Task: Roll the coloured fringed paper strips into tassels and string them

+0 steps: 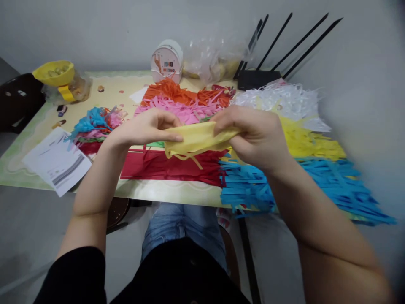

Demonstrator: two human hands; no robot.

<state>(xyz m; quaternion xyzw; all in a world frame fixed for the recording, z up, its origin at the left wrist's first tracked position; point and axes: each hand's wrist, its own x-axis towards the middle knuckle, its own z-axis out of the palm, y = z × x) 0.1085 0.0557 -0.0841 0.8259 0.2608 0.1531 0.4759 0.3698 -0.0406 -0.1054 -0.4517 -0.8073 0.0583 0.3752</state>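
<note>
A strip of yellow tissue paper (199, 137) is stretched between my two hands above the table, with thin cut strands hanging from its lower edge. My left hand (148, 126) pinches its left end between thumb and fingers. At the other end my right hand (253, 133) is closed on the paper, fingers curled. Below lies a dark red fringed paper (171, 164). Beside it on the right are blue fringed paper (335, 181) and yellow fringed paper (313, 139). Pink fringed paper (177, 107) and orange fringed paper (186, 93) lie behind my hands.
White shredded strips (281, 101) lie near a black router (257, 79) with tall antennas. A multicoloured tassel bundle (95, 124) and a printed white sheet (58, 160) are at left. Farther back stand a yellow bowl (55, 74), a pink-white container (166, 63) and a clear plastic bag (209, 59).
</note>
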